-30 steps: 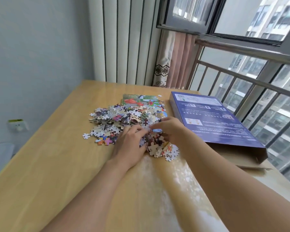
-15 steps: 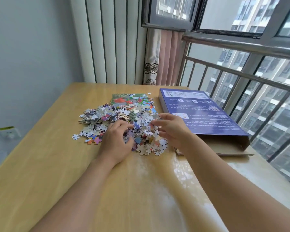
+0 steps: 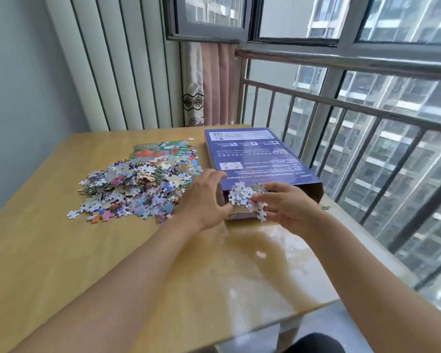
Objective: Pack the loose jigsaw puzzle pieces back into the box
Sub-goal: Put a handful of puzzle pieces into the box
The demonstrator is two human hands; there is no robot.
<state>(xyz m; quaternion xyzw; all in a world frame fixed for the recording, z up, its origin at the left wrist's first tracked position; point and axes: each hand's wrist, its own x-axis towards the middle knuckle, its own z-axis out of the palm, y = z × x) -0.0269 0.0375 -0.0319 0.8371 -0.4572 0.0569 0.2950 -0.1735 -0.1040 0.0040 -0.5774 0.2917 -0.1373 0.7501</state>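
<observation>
- Puzzle pieces (image 3: 138, 184) lie heaped on the bench (image 3: 61, 250), centre-left of frame, beside the purple box (image 3: 255, 159).
- Right hand (image 3: 290, 212) fingers pinch a clump of pieces (image 3: 245, 196) at the box's open near end, probably to feed it in.
- Left hand (image 3: 201, 200), fingers spread and relaxed, steadies that opening.

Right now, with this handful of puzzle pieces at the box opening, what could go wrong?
The clump of pieces is loosely held in the right hand, and one dangles at its lower edge, so some may drop onto the table. The box opening is low and narrow, so pieces may catch on its edge.
</observation>
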